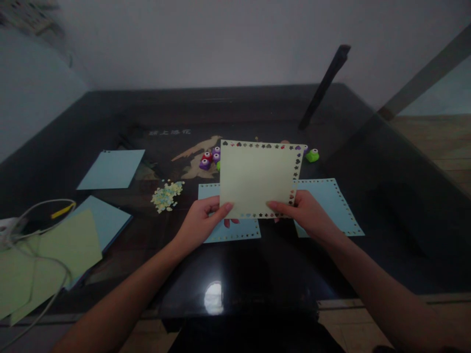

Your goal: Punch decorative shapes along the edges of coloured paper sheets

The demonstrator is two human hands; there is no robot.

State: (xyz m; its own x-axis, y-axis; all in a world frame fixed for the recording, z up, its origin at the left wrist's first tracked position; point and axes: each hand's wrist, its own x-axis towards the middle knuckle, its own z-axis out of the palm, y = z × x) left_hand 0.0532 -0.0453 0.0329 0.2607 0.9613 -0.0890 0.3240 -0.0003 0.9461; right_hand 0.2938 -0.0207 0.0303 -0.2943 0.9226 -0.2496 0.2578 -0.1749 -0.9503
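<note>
Both my hands hold up a pale yellow-green sheet of paper (259,179) over the table. Small heart, star and flower shapes are punched along its top, right and bottom edges; the left edge shows no holes. My left hand (202,218) pinches the lower left corner, thumb in front. At the lower right my right hand (307,213) grips it the same way. Behind the sheet lie two light blue sheets with punched borders, one on the left (231,234) and one on the right (327,206), both partly covered. Purple and red craft punches (206,159) show beside it.
A green craft punch (312,155) sits to the right. Punched-out paper bits (167,195) are heaped on the left, near a blue sheet (114,169). Yellow-green paper (69,250), more blue paper (106,220) and a white cable (55,264) occupy the left side of the dark table (257,264).
</note>
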